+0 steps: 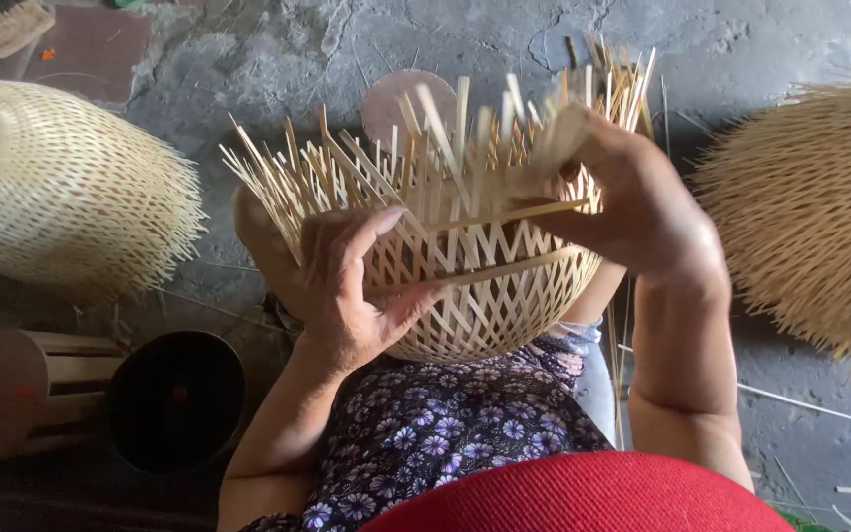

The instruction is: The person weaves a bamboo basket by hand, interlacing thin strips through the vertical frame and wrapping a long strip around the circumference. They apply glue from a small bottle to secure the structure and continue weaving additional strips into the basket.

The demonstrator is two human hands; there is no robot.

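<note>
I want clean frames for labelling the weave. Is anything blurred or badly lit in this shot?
Head view: soft, even daylight, no glare; the right hand and the loose strip ends near it are smeared by motion; the left hand and the half-woven basket read sharp; the lower left corner by the dark pot sits in shadow.

The half-woven basket (465, 286) sits in the middle, on the person's lap. The left hand (347, 286) lies against its left wall, and the right hand (632, 197) is at its upper right rim among the loose strips. Left of the basket, well apart, a finished woven shade (61, 187) lies on the floor (278, 49). Right of the basket lies another woven shade (819, 217). Below and left of the basket stands a round dark pot (177, 399), with a wooden spool (22, 394) just beside it, further left.
</note>
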